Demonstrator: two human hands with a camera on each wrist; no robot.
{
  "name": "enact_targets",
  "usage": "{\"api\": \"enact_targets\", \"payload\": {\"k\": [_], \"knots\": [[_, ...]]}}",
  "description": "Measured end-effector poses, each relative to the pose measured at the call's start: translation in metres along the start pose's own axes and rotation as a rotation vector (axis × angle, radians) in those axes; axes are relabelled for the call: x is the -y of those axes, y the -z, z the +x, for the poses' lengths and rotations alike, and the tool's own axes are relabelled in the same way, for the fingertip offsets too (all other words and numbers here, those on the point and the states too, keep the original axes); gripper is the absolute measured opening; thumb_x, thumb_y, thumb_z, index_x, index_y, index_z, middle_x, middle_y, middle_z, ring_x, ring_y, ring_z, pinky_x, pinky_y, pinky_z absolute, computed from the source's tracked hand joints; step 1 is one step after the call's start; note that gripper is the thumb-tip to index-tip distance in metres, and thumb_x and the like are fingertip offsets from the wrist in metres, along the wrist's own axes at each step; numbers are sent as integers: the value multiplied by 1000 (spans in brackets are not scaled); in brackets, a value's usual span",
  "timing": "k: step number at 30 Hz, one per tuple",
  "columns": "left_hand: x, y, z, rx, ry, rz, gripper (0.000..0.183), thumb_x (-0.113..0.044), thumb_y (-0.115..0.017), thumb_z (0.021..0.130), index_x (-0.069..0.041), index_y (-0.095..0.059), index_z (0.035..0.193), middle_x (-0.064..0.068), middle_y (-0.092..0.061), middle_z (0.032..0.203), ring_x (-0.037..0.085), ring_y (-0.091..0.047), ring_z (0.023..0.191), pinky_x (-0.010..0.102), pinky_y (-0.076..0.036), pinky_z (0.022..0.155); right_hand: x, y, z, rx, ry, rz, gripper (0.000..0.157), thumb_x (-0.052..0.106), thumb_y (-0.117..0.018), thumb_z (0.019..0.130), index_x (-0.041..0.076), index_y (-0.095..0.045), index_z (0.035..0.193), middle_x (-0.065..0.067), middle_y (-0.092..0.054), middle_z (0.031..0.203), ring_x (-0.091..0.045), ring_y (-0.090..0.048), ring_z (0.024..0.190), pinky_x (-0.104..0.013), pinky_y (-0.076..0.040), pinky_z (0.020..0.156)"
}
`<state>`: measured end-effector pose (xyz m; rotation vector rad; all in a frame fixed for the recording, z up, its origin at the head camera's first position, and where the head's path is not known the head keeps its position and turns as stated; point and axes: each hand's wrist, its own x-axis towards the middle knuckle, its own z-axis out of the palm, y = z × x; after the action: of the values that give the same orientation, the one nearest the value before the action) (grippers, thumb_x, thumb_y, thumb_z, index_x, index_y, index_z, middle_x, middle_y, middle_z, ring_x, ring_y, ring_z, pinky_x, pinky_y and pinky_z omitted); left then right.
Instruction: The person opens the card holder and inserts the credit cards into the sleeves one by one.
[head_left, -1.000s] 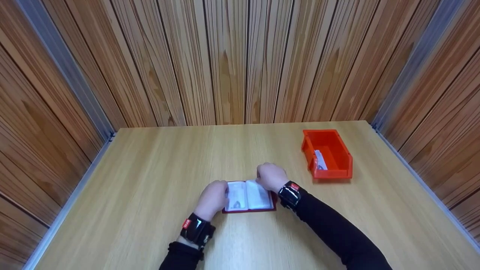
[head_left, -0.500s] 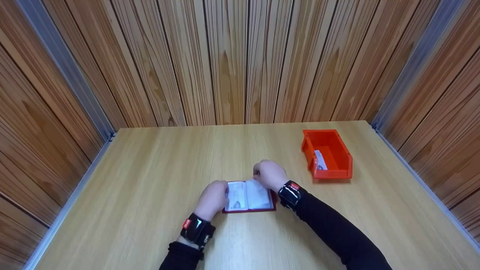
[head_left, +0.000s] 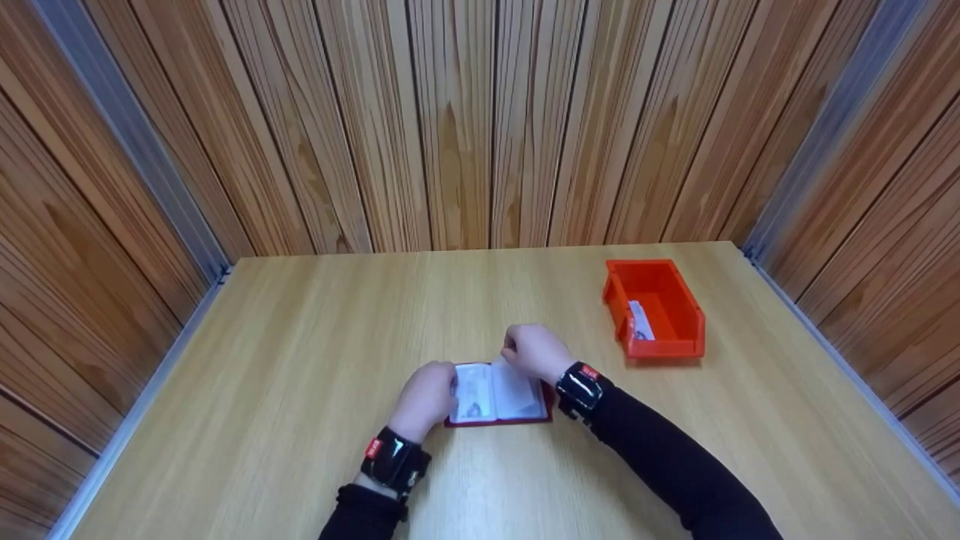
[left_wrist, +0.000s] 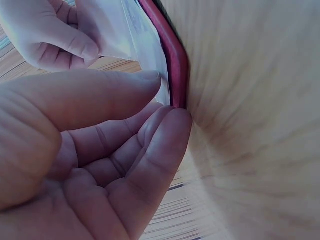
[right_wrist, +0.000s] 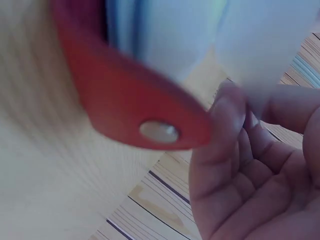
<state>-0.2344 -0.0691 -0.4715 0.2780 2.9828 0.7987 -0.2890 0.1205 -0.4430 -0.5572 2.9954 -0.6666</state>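
Observation:
A red card holder [head_left: 474, 397] with clear plastic sleeves lies spread open on the table. My left hand [head_left: 422, 396] holds its left edge, thumb over the sleeves and fingertips against the red cover [left_wrist: 176, 62] in the left wrist view. At the far edge of the right-hand page, my right hand [head_left: 540, 352] pinches a translucent sleeve [right_wrist: 262, 45] between thumb and forefinger. That sleeve stands lifted at a slant from those under it. A red closing strap [right_wrist: 125, 100] with a metal snap sticks out on the holder's right side, close by the right fingertips.
An orange-red bin [head_left: 667, 348] stands at the right rear of the wooden table [head_left: 337, 322]. A pale printed card [head_left: 640, 320] leans inside it, on its left side. Wood-panelled walls [head_left: 450, 135] surround the back and sides.
My right hand has shifted a little to the left, drawing the sleeve's corner over with it. The left hand and the card holder have stayed in place.

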Motion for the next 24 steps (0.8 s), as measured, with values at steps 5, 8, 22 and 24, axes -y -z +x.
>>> {"api": "enact_targets", "payload": {"k": [5, 8, 22, 24], "knots": [[1, 0, -1, -12, -26, 4, 15, 3, -70, 82, 1, -65, 96, 6, -58, 82, 21, -54, 77, 40, -48, 74, 3, 0, -1, 96, -99, 178, 14, 20, -64, 95, 6, -61, 92, -2, -57, 72, -15, -56, 58, -27, -46, 49], [1, 0, -1, -18, -35, 4, 15, 3, -71, 81, 1, -64, 95, 6, -58, 82, 21, -54, 76, 40, -48, 73, 6, 1, -2, 151, -134, 268, 18, 24, -63, 96, 7, -60, 95, -4, -60, 72, -16, -60, 58, -28, -48, 50], [2, 0, 2, -3, -28, 13, 15, 1, -73, 82, 1, -66, 96, 6, -61, 84, 23, -58, 80, 43, -50, 79, 13, -6, -6, 243, -101, 504, 26, 28, -54, 103, 2, -60, 105, -9, -67, 78, -26, -69, 68, -39, -57, 65], [3, 0, 1, -16, -42, 18, 16, 2, -72, 82, 1, -67, 97, 7, -62, 85, 24, -59, 82, 43, -50, 80, 13, -9, -7, 253, -80, 498, 23, 24, -54, 103, 2, -60, 103, -9, -67, 78, -25, -69, 68, -38, -57, 64]]}}
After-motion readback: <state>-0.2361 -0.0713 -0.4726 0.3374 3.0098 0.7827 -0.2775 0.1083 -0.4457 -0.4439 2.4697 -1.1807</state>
